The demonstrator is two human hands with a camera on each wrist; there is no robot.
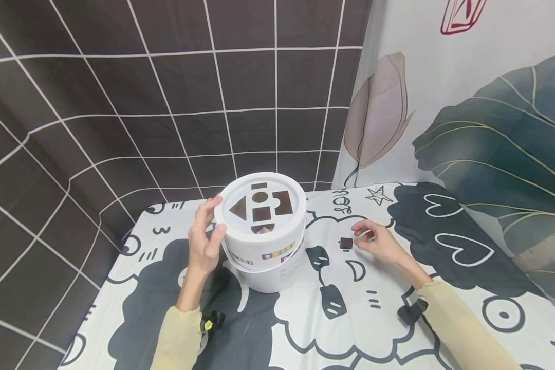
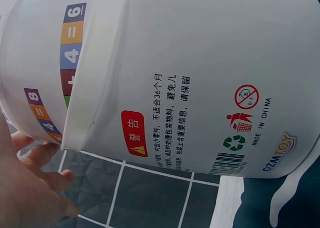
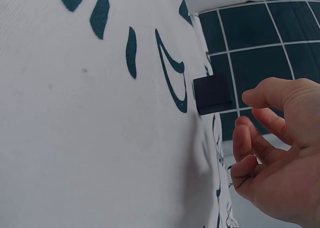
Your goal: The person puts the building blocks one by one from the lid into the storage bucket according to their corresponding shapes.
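A white bucket (image 1: 263,272) stands upright on the patterned cloth, its white lid (image 1: 289,223) pierced with dark cut-outs of several shapes. My left hand (image 1: 204,246) touches the lid's left edge, thumb on the near side and fingers farther back. In the left wrist view, that hand (image 2: 35,188) is beside the bucket's printed wall (image 2: 210,52), its fingers loosely bent. To the right of the bucket, a small dark block (image 1: 346,243) sits on the cloth. My right hand (image 1: 374,241) is just right of it; in the right wrist view a gap separates the fingertips from the block (image 3: 213,93).
A black-and-white cartoon cloth (image 1: 240,334) covers the table. Behind it hangs a dark sheet with white grid lines (image 1: 240,82), and a leaf-patterned curtain (image 1: 481,154) is at the right. Each sleeved wrist carries a small black camera (image 1: 412,311).
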